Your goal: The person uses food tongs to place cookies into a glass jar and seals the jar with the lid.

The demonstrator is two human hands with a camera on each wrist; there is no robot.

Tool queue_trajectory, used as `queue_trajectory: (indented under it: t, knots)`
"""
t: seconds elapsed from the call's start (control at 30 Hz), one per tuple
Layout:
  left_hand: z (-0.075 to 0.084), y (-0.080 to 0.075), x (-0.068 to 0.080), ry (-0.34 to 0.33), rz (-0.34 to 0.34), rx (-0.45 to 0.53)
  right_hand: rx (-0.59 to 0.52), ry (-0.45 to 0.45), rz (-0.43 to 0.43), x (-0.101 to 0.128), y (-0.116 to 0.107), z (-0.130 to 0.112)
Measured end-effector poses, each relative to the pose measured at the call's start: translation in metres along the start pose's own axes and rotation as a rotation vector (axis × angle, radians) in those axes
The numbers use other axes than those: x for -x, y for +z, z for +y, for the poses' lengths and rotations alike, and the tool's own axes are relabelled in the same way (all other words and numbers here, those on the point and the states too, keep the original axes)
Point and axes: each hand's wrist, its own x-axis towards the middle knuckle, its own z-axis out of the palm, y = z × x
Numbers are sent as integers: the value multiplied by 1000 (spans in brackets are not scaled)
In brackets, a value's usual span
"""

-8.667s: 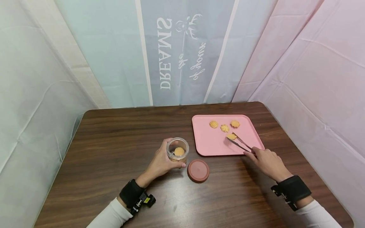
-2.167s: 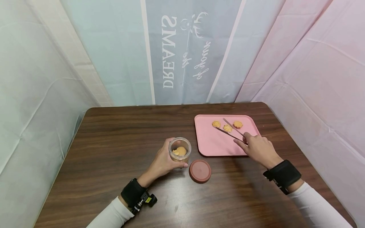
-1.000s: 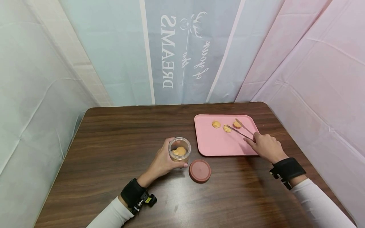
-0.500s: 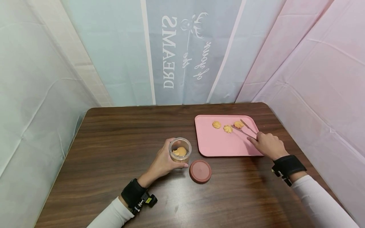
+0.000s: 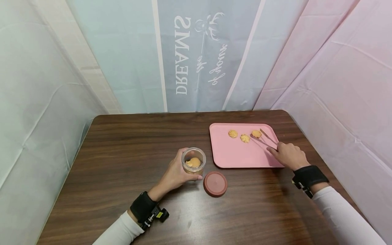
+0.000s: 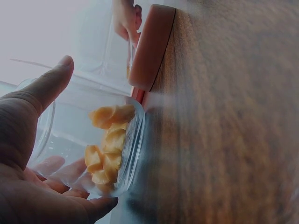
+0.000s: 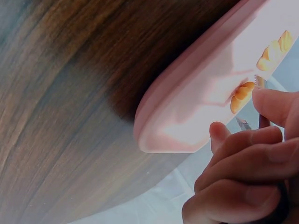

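My left hand (image 5: 175,174) grips a clear glass jar (image 5: 193,160) standing on the table, with cookies (image 6: 108,144) inside it. Its round brown lid (image 5: 215,183) lies just right of the jar. My right hand (image 5: 287,155) holds metal tongs (image 5: 263,139) over the pink tray (image 5: 235,156), their tips on either side of the rightmost cookie (image 5: 256,134). Two more cookies (image 5: 244,138) lie on the tray to its left. In the right wrist view my curled fingers (image 7: 243,175) hide most of the tongs.
The dark wooden table (image 5: 128,149) is closed in by hanging cloth sheets (image 5: 196,58) at the back and on both sides. The tray sits near the table's right edge.
Since 8.7 s ago one cookie has left the tray and the jar holds more. In the last second the tongs shifted right, from the middle cookie to the rightmost one. The left hand stayed still.
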Motion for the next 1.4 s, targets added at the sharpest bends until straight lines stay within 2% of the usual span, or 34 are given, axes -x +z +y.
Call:
queue_trajectory:
  t: [0.6,0.8,1.4]
  knots:
    - [-2,2,-1,2,-3,-4,-11,31,-61,-6,-1,-1]
    - [-1,0,0,-10,-3,1,-1,5,-43,-10,4,-1]
    - [-2,0,-1,-14,-2,-4,-9,10,-31,-6,5,-3]
